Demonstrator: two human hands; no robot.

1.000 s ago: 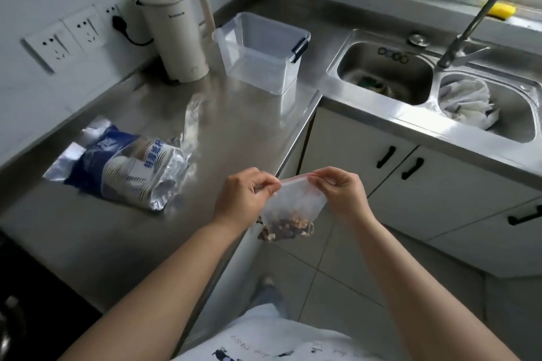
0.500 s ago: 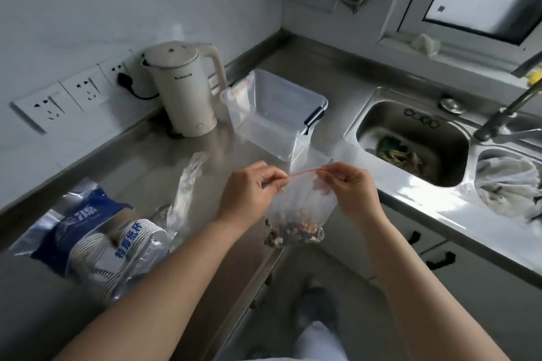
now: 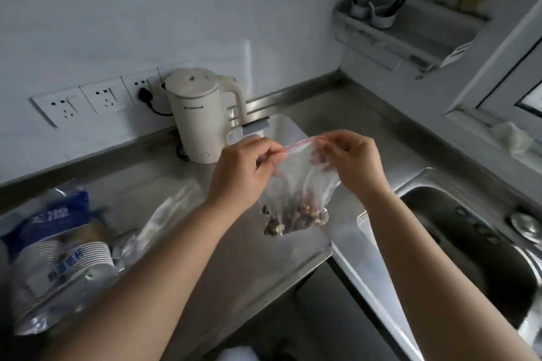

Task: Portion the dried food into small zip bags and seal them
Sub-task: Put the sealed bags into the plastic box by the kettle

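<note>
A small clear zip bag (image 3: 299,182) with a red zip strip hangs in the air above the steel counter (image 3: 234,267). Brown dried food (image 3: 293,218) lies in its bottom. My left hand (image 3: 240,170) pinches the left end of the zip strip. My right hand (image 3: 352,164) pinches the right end. Both hands hold the bag upright between them, in front of a clear plastic container (image 3: 281,129) that the bag and hands mostly hide.
A cream electric kettle (image 3: 199,114) stands plugged in at the back wall. A blue bag of paper cups (image 3: 58,255) lies at the left, with crumpled clear plastic (image 3: 164,214) beside it. A steel sink (image 3: 475,243) lies to the right.
My view has tilted upward and the hands with the bag have risen over the counter toward the container. Both hands keep their pinch on the zip strip.
</note>
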